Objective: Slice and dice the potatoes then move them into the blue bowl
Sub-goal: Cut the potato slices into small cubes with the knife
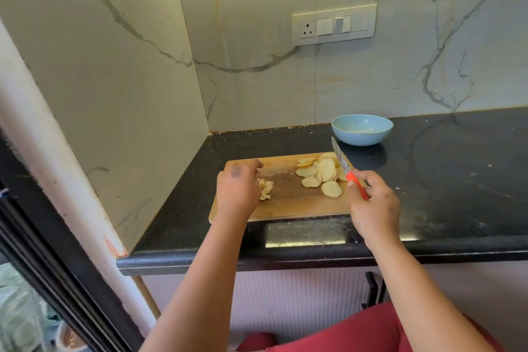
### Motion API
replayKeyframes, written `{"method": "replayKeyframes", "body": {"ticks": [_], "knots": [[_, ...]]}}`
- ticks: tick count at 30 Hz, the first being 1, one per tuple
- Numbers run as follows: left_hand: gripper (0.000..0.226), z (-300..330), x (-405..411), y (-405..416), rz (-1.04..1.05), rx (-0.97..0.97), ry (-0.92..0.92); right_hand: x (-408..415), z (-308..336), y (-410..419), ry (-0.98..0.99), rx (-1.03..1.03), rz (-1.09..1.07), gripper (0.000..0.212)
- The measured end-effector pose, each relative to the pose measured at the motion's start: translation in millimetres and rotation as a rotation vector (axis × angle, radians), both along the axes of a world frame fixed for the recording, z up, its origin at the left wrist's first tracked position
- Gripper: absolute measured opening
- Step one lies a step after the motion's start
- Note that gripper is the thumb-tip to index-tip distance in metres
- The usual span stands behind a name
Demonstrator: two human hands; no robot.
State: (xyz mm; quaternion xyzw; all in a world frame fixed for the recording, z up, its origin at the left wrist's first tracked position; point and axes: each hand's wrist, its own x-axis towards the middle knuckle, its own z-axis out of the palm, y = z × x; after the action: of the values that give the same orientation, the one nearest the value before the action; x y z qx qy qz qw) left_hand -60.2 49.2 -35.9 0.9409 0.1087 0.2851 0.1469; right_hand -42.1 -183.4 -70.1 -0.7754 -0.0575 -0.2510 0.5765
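Observation:
A wooden cutting board (291, 203) lies on the black counter. Several round potato slices (323, 174) are spread over its right half. A small heap of diced potato (266, 189) lies on its left half, right beside my left hand (237, 188), whose curled fingers are at the dice; the hand hides part of the heap. My right hand (374, 208) grips the red handle of a knife (341, 161), its blade raised and pointing away over the slices. The blue bowl (362, 129) stands behind the board's right end, near the wall.
The black counter (457, 174) stretches to the right. Marble walls close the corner at the left and back, with a switch panel (334, 25) on the back wall. The counter's front edge runs just below the board.

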Motion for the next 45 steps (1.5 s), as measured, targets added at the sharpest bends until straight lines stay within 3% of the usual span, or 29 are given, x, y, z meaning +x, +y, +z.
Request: {"method": "replayKeyframes", "body": {"ticks": [3, 8, 12, 16, 23, 32, 35, 37, 40, 45], "knots": [[0.052, -1, 2, -3, 0.081, -0.004, 0.019, -2, 3, -1, 0.034, 0.046, -0.002, 0.017], [0.071, 9, 3, -34, -0.022, -0.259, 0.013, -1, 4, -2, 0.071, 0.113, 0.008, 0.014], [0.054, 6, 12, -73, -0.232, -0.29, 0.097, 1, 4, -3, 0.08, 0.159, 0.016, 0.014], [0.036, -5, 22, -103, -0.281, -0.21, 0.133, 4, 1, -3, 0.071, 0.167, 0.032, 0.015], [0.053, -10, 31, -114, -0.25, -0.273, 0.158, 5, 0, -4, 0.067, 0.137, 0.024, 0.014], [0.023, -1, 19, -93, -0.329, -0.443, 0.13, 5, -1, -5, 0.056, 0.084, 0.017, 0.016], [0.028, 1, 9, -63, -0.253, -0.52, 0.08, 3, 1, -4, 0.022, 0.038, 0.017, 0.016], [0.033, -2, 3, -48, -0.211, -0.492, 0.118, -2, 2, -2, -0.014, -0.055, 0.023, 0.016], [0.032, -8, -3, -44, -0.18, -0.272, 0.145, -15, 2, 6, -0.113, -0.252, 0.004, 0.024], [0.039, -22, -9, -47, -0.198, -0.211, 0.001, -47, -9, 28, -0.192, -0.402, 0.079, 0.028]]}}
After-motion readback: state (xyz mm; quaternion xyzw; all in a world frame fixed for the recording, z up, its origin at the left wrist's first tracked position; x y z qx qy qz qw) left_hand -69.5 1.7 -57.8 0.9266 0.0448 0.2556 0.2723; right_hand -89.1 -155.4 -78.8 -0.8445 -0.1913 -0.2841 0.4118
